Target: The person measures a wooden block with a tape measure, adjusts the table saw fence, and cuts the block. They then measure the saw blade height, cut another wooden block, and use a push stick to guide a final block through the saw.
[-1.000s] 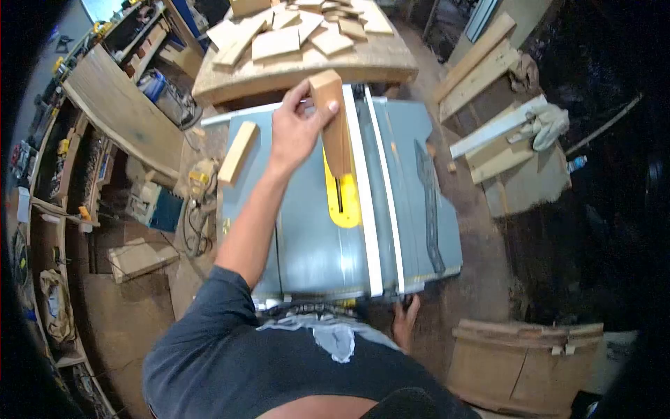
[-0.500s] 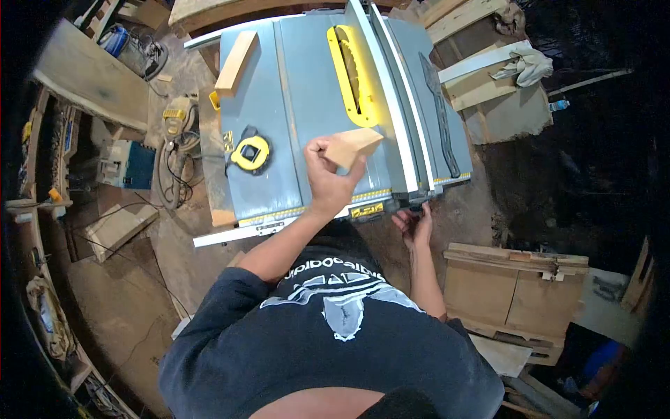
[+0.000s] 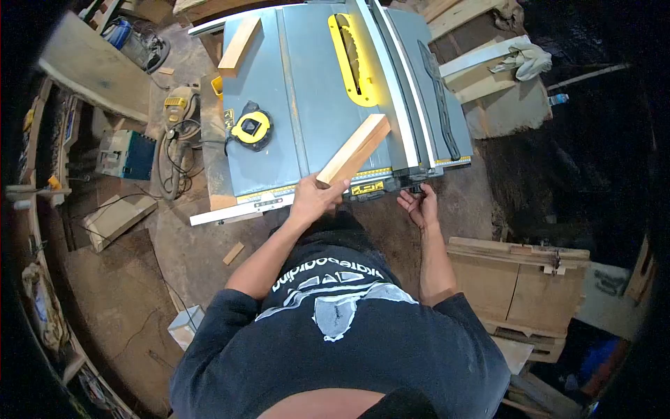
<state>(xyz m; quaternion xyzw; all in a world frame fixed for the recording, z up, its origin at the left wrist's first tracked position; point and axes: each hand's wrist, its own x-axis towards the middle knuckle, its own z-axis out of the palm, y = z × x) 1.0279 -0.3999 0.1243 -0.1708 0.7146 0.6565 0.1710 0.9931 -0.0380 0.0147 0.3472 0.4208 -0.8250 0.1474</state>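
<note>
The near end of a wooden block (image 3: 354, 149) is gripped by my left hand (image 3: 315, 198). The block lies slanted over the front of the table saw (image 3: 269, 98), its far end close to the fence (image 3: 392, 91) and below the yellow insert with the blade (image 3: 351, 63). At the front rail under the fence, my right hand (image 3: 421, 207) has its fingers partly curled by the fence's front end; its hold there is too small to make out. A tape measure (image 3: 252, 128) and a second wooden block (image 3: 240, 46) rest on the left of the saw top.
On the floor at the left are a yellow sander with a hose (image 3: 180, 112), a teal case (image 3: 127, 155) and a wood offcut (image 3: 120, 219). Boards with a glove (image 3: 523, 60) stand at the right. A wooden panel (image 3: 516, 286) is at the lower right.
The block in my left hand has come nearer and turned, and now its long side shows. My left hand has moved down towards the front edge. The view has shifted slightly.
</note>
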